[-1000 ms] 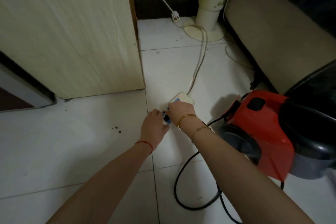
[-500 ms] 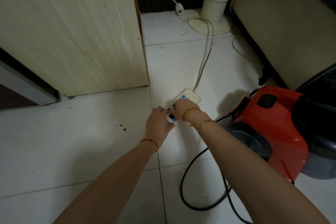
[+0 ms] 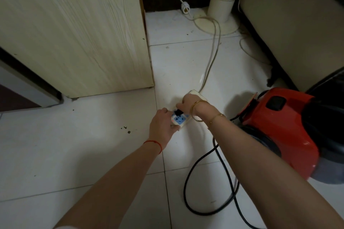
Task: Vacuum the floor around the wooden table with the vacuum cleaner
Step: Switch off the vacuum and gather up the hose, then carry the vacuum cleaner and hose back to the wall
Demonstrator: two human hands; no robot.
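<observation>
Power strip, white with blue sockets, no legible writing, on the floor tile just off the wooden panel's corner: left hand grip closed round its near end, right hand pinching the black plug at a socket; red vacuum cleaner close on the right, its black cord looped over open tile.

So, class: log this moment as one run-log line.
left hand: holds power strip | right hand: pinches black plug at strip | vacuum cleaner: idle
</observation>
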